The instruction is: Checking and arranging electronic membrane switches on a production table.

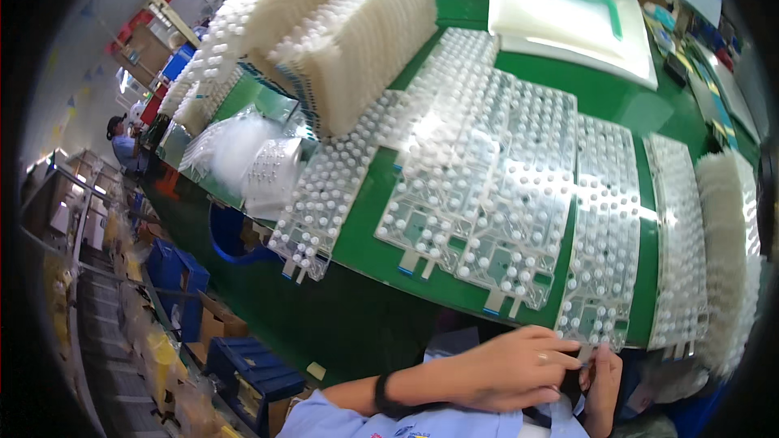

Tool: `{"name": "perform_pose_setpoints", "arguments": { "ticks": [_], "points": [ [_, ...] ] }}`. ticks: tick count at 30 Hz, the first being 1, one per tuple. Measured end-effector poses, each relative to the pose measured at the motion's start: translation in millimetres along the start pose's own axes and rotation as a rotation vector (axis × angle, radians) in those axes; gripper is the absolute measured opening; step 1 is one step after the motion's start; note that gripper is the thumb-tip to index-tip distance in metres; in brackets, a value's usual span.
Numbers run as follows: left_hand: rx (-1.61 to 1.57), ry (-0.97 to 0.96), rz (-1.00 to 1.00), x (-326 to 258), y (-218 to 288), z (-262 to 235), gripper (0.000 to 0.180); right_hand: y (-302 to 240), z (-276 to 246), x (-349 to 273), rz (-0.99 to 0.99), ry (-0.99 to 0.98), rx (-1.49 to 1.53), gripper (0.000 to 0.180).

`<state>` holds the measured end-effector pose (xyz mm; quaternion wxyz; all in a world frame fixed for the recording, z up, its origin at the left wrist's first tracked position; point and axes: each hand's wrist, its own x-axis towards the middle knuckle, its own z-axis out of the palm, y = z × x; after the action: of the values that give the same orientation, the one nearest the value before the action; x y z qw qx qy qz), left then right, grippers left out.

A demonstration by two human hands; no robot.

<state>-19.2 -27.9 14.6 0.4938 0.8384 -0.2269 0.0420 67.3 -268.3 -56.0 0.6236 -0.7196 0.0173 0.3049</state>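
Observation:
My left hand [519, 365], with a black band on its wrist, reaches across from the left at the table's front edge. Its fingertips meet at the short connector tail of a translucent keyboard membrane [604, 211] dotted with white domes. At the same tail, my right hand [602, 380] is closed, thumb raised against it; its other fingers are partly hidden. The membrane lies lengthwise on the green table [357, 235]. To its left are overlapping membranes [519, 186], and another membrane [673, 235] lies to its right.
Tall stacks of membranes [357, 40] stand at the back left, and another stack [726, 251] at the far right. A clear plastic bag [243, 150] sits by the left edge. White sheets [568, 24] lie at the back. Blue bins [251, 381] are on the floor.

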Motion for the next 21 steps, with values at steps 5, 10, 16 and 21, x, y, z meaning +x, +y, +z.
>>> {"name": "perform_pose_setpoints", "arguments": {
  "ticks": [5, 10, 16, 21],
  "points": [
    [0.361, 0.793, -0.451, -91, 12, -136, 0.021, -11, -41, -12, 0.023, 0.038, -0.263, 0.028],
    [1.298, 1.146, -0.798, -233, -27, -286, 0.022, -4, -20, -4, -0.293, 0.311, 0.096, 0.033],
    [1.405, 0.742, -1.047, -348, -105, -401, 0.039, -44, 33, 1, -0.306, 0.274, 0.271, 0.06],
    [1.094, 0.618, -0.777, -180, -23, -275, 0.04, -52, 22, -12, -0.469, 0.392, 0.245, 0.056]
  ]
}}
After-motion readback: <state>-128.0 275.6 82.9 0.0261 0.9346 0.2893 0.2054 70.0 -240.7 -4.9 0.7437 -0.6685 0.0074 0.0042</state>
